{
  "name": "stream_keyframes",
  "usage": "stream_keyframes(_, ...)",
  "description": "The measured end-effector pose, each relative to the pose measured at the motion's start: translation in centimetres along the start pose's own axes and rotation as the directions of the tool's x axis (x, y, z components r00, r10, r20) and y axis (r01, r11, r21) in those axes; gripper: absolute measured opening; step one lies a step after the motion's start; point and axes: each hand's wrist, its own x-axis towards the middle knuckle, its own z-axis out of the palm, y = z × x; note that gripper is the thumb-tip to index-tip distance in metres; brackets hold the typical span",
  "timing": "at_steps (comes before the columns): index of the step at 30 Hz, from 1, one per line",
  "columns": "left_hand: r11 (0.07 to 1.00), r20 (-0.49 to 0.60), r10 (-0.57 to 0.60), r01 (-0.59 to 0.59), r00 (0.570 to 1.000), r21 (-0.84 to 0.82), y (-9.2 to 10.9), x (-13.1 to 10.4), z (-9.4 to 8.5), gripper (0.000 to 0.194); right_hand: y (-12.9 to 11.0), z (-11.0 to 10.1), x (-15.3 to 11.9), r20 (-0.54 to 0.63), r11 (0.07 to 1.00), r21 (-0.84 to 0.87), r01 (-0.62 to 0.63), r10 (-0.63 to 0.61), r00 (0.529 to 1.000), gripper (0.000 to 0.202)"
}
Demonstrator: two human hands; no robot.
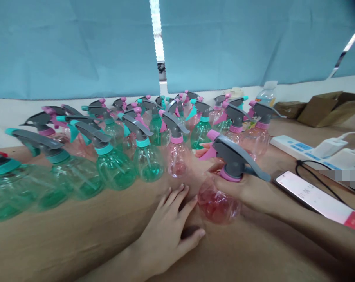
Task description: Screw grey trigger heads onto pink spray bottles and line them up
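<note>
While the left hand [165,231] rests flat and open on the desk [77,243], the right hand [247,188] has its fingers wrapped round a pink spray bottle [218,201] by the neck, just in front of the rows of finished bottles [121,156]; setting it upright among them looks like the step in hand.

Glossy clear-pink plastic spray bottle [217,203]; matt brown wooden table [62,239]; blue cloth curtain [71,47].

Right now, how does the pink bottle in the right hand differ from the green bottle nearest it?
The pink bottle has a pink collar and is gripped by the right hand; the green bottle has a teal collar and stands free, untouched. Both are clear plastic with grey triggers.
</note>
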Motion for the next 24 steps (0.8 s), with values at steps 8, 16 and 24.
stream_keyframes(8, 1.0, 0.008, -0.011, 0.011, 1.0, -0.002, 0.03, 0.12, -0.11, 0.056, 0.33, -0.07, -0.12, -0.013, 1.0, -0.006, -0.008, 0.008, 1.0, 0.008)
stream_keyframes(16, 1.0, -0.012, -0.002, 0.002, 1.0, 0.005, -0.11, 0.0, 0.18, 0.056, 0.19, -0.07, 0.02, 0.003, 1.0, 0.001, -0.001, 0.0, 1.0, 0.009)
stream_keyframes(24, 1.0, -0.011, 0.003, -0.003, 1.0, -0.002, 0.01, 0.0, 0.03, 0.055, 0.56, -0.12, -0.09, 0.039, 1.0, 0.021, 0.009, -0.01, 0.999, 0.009)
